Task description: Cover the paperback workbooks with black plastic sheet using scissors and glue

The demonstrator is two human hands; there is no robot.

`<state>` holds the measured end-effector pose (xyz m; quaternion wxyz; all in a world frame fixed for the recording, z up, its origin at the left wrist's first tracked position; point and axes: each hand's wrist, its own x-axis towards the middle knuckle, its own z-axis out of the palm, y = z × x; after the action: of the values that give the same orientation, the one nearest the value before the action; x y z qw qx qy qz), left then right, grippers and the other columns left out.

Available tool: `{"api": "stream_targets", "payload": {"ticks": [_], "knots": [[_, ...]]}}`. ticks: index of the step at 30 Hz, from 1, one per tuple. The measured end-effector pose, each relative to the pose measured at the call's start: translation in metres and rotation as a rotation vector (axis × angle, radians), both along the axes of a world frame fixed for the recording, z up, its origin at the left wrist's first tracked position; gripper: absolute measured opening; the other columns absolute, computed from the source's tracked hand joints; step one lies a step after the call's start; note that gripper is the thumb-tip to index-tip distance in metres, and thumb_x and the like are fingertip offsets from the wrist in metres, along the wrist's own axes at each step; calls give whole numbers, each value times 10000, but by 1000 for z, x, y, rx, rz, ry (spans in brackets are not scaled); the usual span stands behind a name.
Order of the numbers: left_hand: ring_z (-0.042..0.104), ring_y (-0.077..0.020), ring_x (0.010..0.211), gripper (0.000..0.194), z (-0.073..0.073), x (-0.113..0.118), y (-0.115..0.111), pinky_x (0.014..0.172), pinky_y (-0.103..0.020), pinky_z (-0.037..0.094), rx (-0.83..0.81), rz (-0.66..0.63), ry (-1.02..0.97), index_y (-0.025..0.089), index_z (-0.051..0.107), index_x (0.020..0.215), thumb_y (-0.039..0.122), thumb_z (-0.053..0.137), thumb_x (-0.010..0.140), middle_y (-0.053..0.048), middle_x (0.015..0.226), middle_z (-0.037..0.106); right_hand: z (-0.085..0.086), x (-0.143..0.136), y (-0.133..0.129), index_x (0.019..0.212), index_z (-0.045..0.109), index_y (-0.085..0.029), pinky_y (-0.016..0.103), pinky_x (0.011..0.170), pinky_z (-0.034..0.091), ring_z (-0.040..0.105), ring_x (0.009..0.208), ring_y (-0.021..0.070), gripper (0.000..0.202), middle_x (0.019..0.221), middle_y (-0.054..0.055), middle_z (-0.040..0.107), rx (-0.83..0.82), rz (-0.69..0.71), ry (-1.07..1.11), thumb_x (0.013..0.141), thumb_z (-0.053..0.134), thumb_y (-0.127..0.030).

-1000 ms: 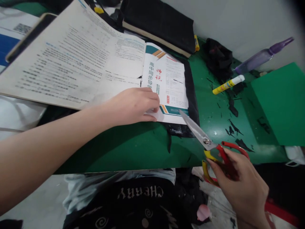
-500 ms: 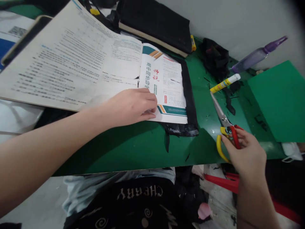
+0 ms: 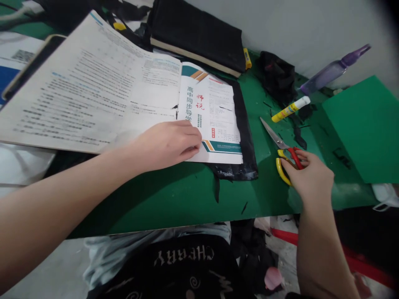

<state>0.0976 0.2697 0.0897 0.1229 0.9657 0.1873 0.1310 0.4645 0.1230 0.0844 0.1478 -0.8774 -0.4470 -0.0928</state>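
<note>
An opened book lies across the green table, its left pages lifted and its white printed cover on the right. My left hand bears down on the lower part of the book with curled fingers, near the fold; its fingertips rest by the cover. Black material shows under the cover's right and lower edges. Over the table to the right, my right hand is closed on the red and yellow handles of a pair of scissors. The blades point up and left and look closed.
A glue stick lies beyond the scissors. Behind are a thick black-covered book, crumpled black material and a purple bottle. A green board is at the right. Black scraps dot the green table.
My right hand has shifted left and slightly up with the scissors, whose blades now look closer to the table. My left hand stays on the book. The whole view has shifted slightly.
</note>
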Motion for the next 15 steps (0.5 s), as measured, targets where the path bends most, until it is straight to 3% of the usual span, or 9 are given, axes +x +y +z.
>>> {"api": "stream_targets", "payload": {"ticks": [4,9,13,15], "knots": [[596,-178,1009,298,-1,0,0,843,-294,457,-4,0,-10,211,633,917,301,355,975,-20,1046,692,-5,-4,7,1131,639,-178,473,860,511,659,939,280,543,1026,96,701,7,27,-4,702,690,-507],[600,-178,1011,284,0,-1,1,853,-299,463,-15,-10,-25,216,635,924,283,363,969,-18,1046,694,-14,-10,8,1153,604,-162,447,855,524,650,931,257,579,1074,103,682,169,8,-5,686,710,-486],[602,-184,1007,281,0,-1,1,848,-311,472,-30,-8,-16,208,645,932,278,375,962,-29,1044,695,-9,-16,2,1139,582,-108,376,775,537,641,870,252,641,1039,150,662,305,-41,17,651,741,-493],[602,-185,1007,280,1,-1,2,852,-314,475,-42,-9,-17,206,648,932,278,378,959,-33,1042,695,-4,-17,-1,1176,548,-83,415,781,514,614,908,291,643,1079,200,621,250,46,-8,715,688,-507]]}}
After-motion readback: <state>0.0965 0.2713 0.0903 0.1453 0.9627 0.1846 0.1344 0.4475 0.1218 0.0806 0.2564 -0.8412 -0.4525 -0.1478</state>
